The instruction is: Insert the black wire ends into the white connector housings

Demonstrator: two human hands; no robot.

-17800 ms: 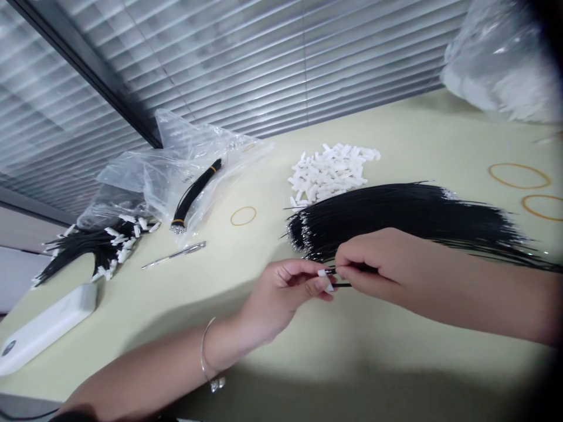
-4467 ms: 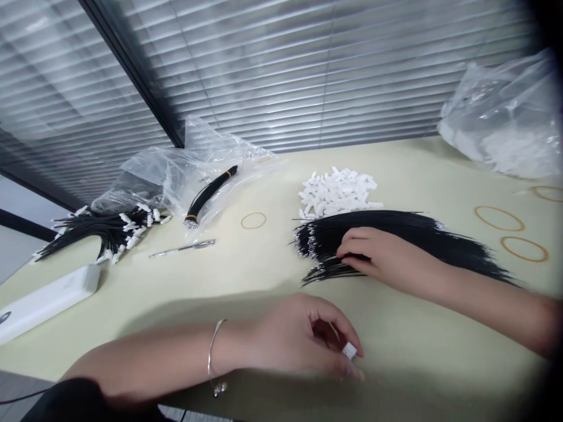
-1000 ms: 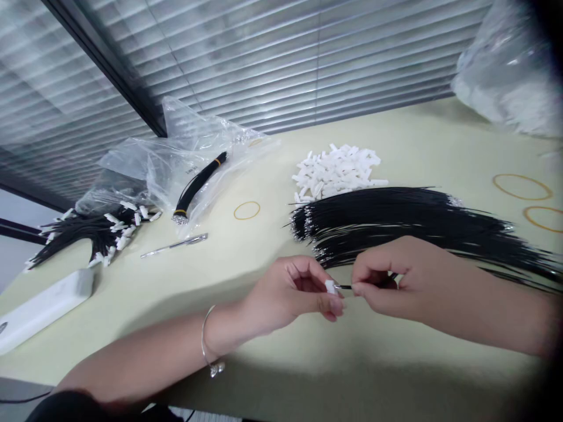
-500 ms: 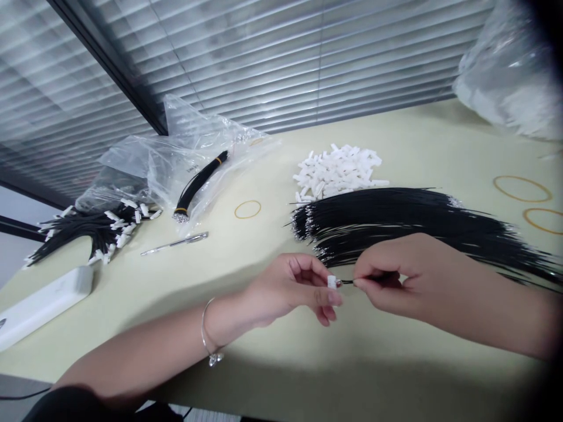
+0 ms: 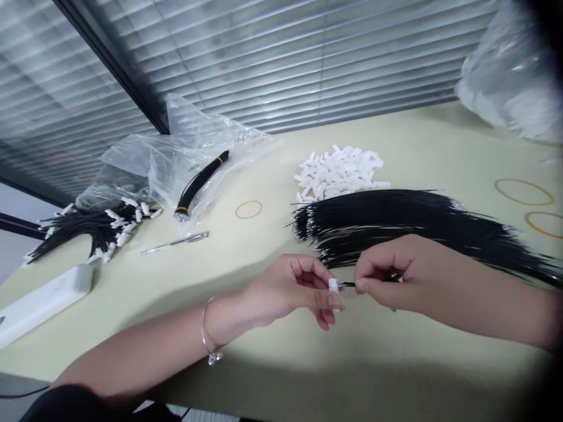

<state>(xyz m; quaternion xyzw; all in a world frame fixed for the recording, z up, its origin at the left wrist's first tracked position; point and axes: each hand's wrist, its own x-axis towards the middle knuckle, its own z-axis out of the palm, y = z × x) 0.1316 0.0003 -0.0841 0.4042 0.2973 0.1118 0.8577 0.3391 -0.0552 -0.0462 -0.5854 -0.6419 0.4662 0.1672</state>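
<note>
A small white connector housing point(image 5: 333, 285) is pinched between the thumb and fingers of my left hand point(image 5: 303, 290). My right hand point(image 5: 396, 275) is closed on a black wire point(image 5: 349, 285), whose metal-tipped end meets the housing's right side. How deep the tip sits in the housing I cannot tell. Most of that wire is hidden behind my right fingers. Just beyond both hands lie loose black wires point(image 5: 396, 211) with silvery terminals. Behind them is a pile of white connector housings point(image 5: 338, 170).
At the left lie finished-looking wires with white connectors point(image 5: 118, 225), a white oblong case point(image 5: 48, 302) and tweezers point(image 5: 176, 241). A banded wire bundle point(image 5: 200, 184) rests on a clear plastic bag point(image 5: 149, 158). Rubber bands point(image 5: 248, 209) and another bag point(image 5: 514, 82) lie on the table point(image 5: 281, 375).
My right fingers have curled in slightly around the wire. The housing and the wire tip stay together, nearly in the same place; the view has shifted a little.
</note>
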